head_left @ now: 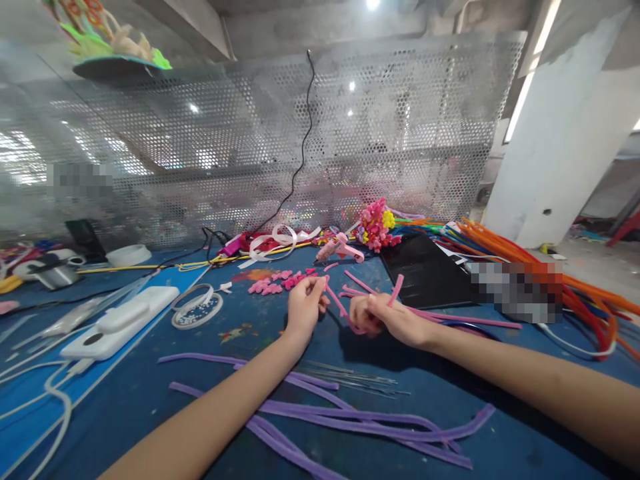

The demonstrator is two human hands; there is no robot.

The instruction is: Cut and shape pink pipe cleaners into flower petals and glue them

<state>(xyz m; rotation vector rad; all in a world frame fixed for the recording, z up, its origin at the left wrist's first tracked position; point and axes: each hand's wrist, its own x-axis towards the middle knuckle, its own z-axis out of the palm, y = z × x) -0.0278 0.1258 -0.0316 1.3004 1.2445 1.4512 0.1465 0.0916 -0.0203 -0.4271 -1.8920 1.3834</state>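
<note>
Head view: left hand (305,305) and right hand (385,319), fingers pinched closed, grip one pink stem (337,302) just above the blue worktop (150,400). Purple stems (350,420) lie under the forearms; a black tray (425,273) sits close behind the right hand.

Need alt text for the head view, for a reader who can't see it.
The left hand and right hand pinch a fuzzy pink pipe cleaner over a blue worktable. Long purple pipe cleaners lie nearer; a pink glue gun lies beyond.
</note>
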